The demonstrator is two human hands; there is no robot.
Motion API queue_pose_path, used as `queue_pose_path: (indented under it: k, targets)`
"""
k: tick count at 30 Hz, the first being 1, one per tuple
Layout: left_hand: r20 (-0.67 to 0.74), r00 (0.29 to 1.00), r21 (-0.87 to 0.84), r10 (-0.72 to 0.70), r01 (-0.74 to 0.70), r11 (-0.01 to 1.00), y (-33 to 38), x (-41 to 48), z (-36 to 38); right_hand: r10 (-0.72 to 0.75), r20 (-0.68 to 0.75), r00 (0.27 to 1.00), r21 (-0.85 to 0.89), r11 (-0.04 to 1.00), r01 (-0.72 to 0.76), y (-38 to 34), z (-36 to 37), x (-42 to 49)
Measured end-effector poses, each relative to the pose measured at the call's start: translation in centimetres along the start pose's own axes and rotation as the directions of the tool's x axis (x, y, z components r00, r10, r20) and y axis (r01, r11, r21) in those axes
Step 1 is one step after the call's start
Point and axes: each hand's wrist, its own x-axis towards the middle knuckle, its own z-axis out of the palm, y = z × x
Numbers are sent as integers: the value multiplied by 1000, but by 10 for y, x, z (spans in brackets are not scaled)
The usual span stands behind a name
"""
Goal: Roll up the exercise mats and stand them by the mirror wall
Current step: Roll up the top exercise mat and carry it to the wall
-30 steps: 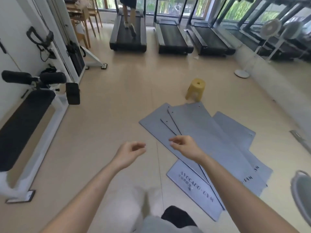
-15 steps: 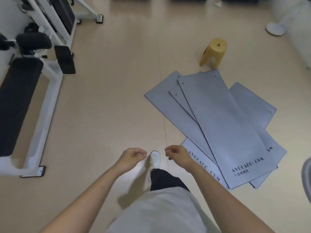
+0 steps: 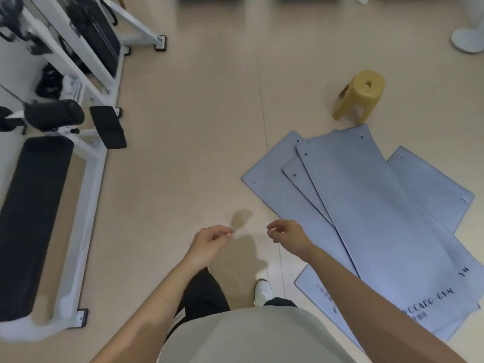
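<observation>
Several grey-blue exercise mats (image 3: 366,205) lie flat and fanned over one another on the beige floor at the right, the top one printed with dark lettering near its front end. My left hand (image 3: 209,243) hangs in front of me with loosely curled fingers and holds nothing. My right hand (image 3: 286,235) is level with it, also loosely curled and empty, just left of the mats' edge and not touching them. The mirror wall is out of view.
A yellow plastic stool (image 3: 360,96) stands just beyond the mats. A white-framed weight bench with black pads (image 3: 34,213) fills the left side. A white fan base (image 3: 467,39) sits at the top right. My white shoe (image 3: 263,292) is on the floor below my hands.
The view has tilted down and shifted left, so the mats now sit further right. I have stepped forward. Both hands stay empty and have drifted slightly apart.
</observation>
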Motion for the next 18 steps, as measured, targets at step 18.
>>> queue_pose_path:
  k: [18]
  targets:
    - [259, 964, 188, 67, -119, 975, 240, 369, -216, 205, -293, 934, 335, 937, -100, -244, -59, 244]
